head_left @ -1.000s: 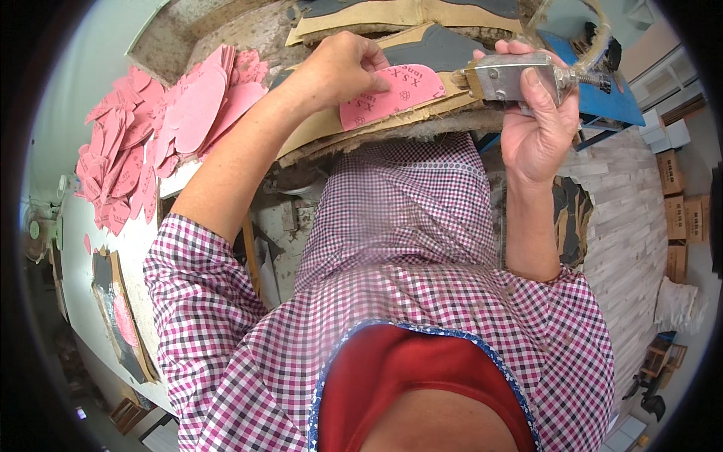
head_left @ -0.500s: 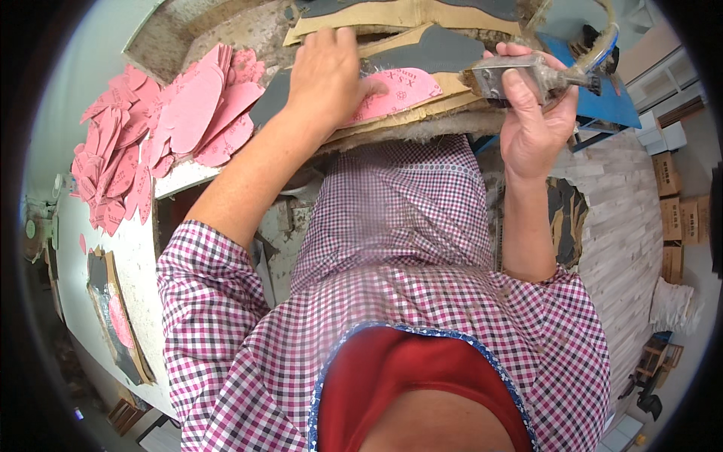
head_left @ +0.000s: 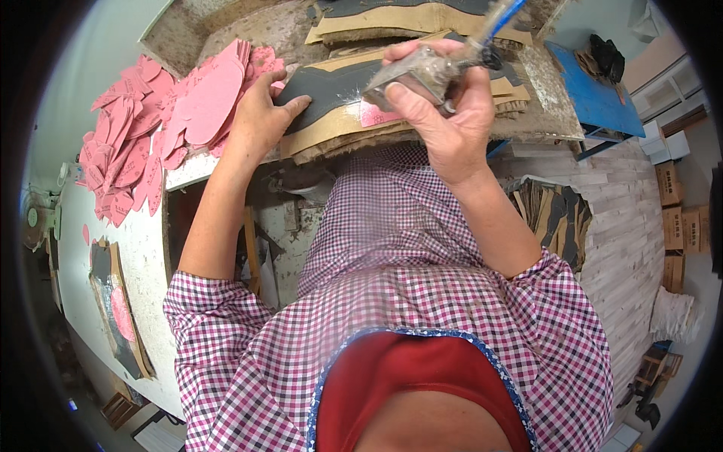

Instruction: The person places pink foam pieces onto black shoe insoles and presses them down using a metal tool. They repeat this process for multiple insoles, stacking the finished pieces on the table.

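At the upper centre of the frame, the right hand (head_left: pixel 456 120) was closed around a boxy metal hand tool (head_left: pixel 410 84), the thumb along its near side; a blue hose (head_left: pixel 506 18) rose behind it. The tool hung over a pink sheet piece (head_left: pixel 373 115), hiding most of it; whether it touched the piece could not be told. That piece lay on the layered grey-and-tan panel (head_left: pixel 327 87), its near edge frayed and fuzzy.

The left hand (head_left: pixel 263 117) was open, thumb and fingers spread apart at the panel's left end, gripping nothing, with the thumb over the grey face. Loose pink cut-outs (head_left: pixel 207 102) were heaped just beside it at the upper left, and another stack of panels (head_left: pixel 410 22) lay at the top of the frame.

The tool looked rigid and fairly heavy, perhaps tacky from its grimy coating, and best held by its flat sides, clear of the hose end. The pink piece seemed light and thin, prone to creasing, and better pinched at its rim; the panel appeared floppy, wanting support from beneath.
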Tool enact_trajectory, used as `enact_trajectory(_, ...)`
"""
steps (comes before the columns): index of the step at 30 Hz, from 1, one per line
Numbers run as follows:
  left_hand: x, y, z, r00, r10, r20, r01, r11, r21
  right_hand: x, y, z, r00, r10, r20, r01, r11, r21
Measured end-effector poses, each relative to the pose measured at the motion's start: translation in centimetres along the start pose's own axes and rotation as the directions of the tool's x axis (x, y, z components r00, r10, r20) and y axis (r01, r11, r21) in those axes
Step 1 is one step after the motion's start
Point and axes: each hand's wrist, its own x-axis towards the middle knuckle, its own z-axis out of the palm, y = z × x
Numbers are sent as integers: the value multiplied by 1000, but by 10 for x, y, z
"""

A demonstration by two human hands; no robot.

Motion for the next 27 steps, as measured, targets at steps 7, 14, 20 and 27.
enact_trajectory(7,-1,16,-17,977,-66,205,125,950,-287,2,-11,-51,998,-6,-65,-3,991,-136)
enact_trajectory(14,-7,-1,-13,974,30,224,111,799,-591,21,-24,-88,983,-74,-169,44,984,-173)
enact_trajectory(20,-17,11,-12,988,45,145,43,836,-547,56,-5,-84,972,-206,-117,158,930,-331)
enact_trajectory(27,-21,16,-9,994,47,97,6,876,-483,54,10,-60,991,-102,-91,63,932,-357)
